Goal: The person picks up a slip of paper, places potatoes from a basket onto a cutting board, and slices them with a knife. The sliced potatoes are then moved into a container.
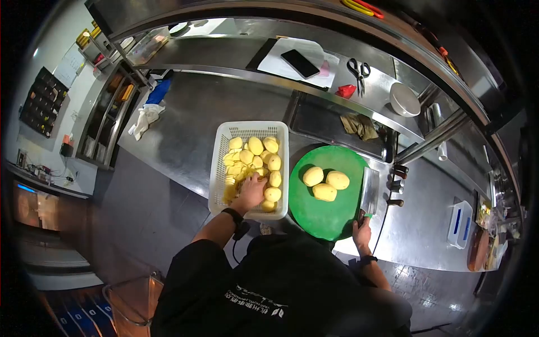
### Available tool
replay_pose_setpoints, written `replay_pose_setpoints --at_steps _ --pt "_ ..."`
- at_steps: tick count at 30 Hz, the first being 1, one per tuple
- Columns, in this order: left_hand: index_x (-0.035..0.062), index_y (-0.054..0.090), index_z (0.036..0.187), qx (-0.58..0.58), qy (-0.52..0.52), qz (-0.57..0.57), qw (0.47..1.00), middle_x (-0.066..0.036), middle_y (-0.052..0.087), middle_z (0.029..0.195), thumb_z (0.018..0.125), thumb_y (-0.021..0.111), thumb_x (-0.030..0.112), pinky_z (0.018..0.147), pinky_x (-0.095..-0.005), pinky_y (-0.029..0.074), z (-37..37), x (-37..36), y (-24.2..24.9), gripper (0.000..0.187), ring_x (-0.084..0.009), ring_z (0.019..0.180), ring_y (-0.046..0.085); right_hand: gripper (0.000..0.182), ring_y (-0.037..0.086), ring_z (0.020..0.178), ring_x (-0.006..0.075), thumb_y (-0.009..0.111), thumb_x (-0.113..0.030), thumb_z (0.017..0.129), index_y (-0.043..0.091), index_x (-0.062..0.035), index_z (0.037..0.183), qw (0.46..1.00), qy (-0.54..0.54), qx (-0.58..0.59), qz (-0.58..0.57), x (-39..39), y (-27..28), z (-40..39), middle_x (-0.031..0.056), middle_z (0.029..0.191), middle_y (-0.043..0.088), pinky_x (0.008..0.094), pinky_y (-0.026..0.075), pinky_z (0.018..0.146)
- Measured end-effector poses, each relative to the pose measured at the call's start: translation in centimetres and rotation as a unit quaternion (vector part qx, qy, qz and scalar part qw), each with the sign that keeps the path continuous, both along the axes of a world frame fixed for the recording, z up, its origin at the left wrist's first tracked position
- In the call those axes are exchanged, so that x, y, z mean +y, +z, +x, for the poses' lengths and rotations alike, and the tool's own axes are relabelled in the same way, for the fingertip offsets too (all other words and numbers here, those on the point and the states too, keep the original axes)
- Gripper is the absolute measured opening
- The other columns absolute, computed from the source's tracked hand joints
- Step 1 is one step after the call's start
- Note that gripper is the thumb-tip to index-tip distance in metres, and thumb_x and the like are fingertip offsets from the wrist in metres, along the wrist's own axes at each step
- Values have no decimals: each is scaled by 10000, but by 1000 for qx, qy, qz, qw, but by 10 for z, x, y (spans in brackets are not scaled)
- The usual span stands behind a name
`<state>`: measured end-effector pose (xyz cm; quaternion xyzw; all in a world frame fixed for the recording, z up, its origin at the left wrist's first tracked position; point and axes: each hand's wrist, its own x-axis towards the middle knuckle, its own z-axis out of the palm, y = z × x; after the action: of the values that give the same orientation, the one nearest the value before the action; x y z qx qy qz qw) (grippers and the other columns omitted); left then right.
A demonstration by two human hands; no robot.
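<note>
Left hand (251, 191) reaches into the basket (220, 168), fingers closing over potatoes (255, 146); right hand (362, 227) grips the cleaver (369, 191) beside the board (323, 216).

My steel bench (185, 140) carries a white basket (220, 168) of peeled potatoes. Just right of the basket lies a green cutting board (323, 216), with a cleaver (369, 191) on its far edge. Behind the basket, to the right, sits a dark tray (320, 121); well left of it, a white cloth (145, 119).
</note>
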<state>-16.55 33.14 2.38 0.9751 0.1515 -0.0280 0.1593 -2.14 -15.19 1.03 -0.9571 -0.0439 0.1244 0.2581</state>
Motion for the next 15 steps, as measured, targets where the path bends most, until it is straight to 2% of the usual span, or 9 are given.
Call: replay_pose_setpoints --at_steps 2,3,6,7,10,13,15 --pt "63 649 1264 67 -50 20 996 -211 538 1311 757 832 198 993 -559 543 10 3 12 556 -483 1237 540 489 693 971 529 633 -317 979 449 -85 1369 1000 -5 14 2 0 2 -1 313 1035 724 586 540 839" --pt "50 668 1191 73 -57 48 995 -207 563 1268 765 818 220 916 -557 573 11 0 18 483 -478 1184 579 491 694 971 527 633 -317 979 447 -88 1372 1000 -5 18 4 0 3 0 311 1031 725 585 540 839" --pt "69 710 1092 51 -63 83 993 -171 627 1193 754 811 215 895 -532 576 14 -1 14 381 -436 1108 618 465 699 960 518 646 -304 978 455 -79 1337 1000 -9 10 14 -2 2 -2 297 1014 731 590 542 826" --pt "64 696 1107 21 -71 101 992 -178 674 1134 771 810 231 864 -527 587 13 1 7 392 -405 1081 662 451 697 950 524 646 -305 982 453 -66 1312 1000 -13 8 21 1 2 -3 300 1002 729 598 542 823" --pt "57 675 1129 130 -26 46 990 -205 688 1167 766 830 282 869 -535 578 20 9 -2 455 -383 1128 670 442 702 957 517 652 -313 987 447 -66 1290 999 -22 8 26 -2 -4 -1 295 1011 735 598 547 847" --pt "55 664 1167 134 16 -55 989 -234 691 1184 745 856 356 907 -522 559 15 21 12 553 -390 1150 668 437 703 957 514 655 -319 982 456 -68 1279 999 -32 15 30 -1 3 -4 295 1012 733 594 547 849" --pt "53 659 1187 54 63 -58 995 -237 689 1194 735 865 390 938 -510 546 17 32 19 601 -406 1155 658 431 702 956 513 655 -324 980 464 -65 1267 998 -38 28 28 1 10 -4 297 1012 731 594 546 848"
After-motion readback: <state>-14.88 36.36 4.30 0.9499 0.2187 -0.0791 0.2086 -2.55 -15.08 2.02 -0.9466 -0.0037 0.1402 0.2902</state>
